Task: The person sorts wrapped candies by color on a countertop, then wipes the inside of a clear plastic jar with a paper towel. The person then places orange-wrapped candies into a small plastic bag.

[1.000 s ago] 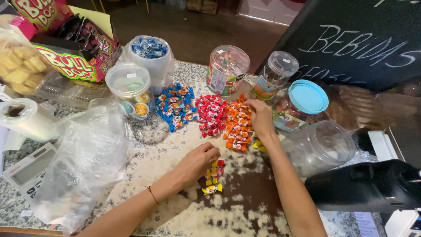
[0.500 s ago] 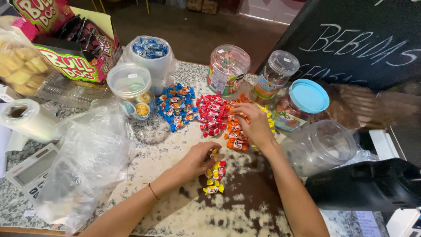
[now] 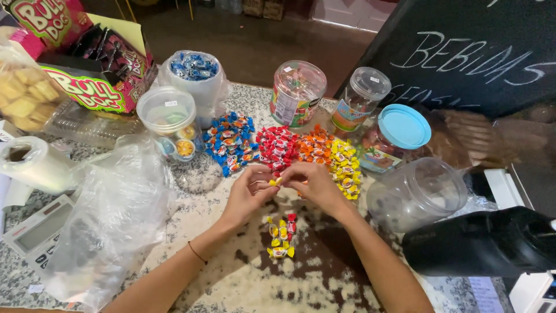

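Observation:
My left hand [image 3: 248,192] and my right hand [image 3: 314,184] meet over the middle of the speckled counter [image 3: 243,278], both pinching one small yellow wrapped candy [image 3: 277,181] between their fingertips. Just beyond them lie sorted piles of wrapped candies: blue [image 3: 230,142], red [image 3: 277,148], orange [image 3: 313,147] and yellow [image 3: 344,165]. Closer to me, below the hands, sits a small heap of yellow and red candies [image 3: 280,235].
Several plastic jars stand behind the piles, one with a blue lid [image 3: 403,126]; an empty clear jar [image 3: 416,193] lies at right. A clear plastic bag [image 3: 110,214], a roll of bags [image 3: 32,165] and a calculator [image 3: 35,227] are at left. Candy boxes [image 3: 92,69] sit far left, a chalkboard [image 3: 469,52] at the back right.
My right hand drew back from the orange and yellow piles toward me. My left hand rose from the small heap, and both now meet on one yellow candy.

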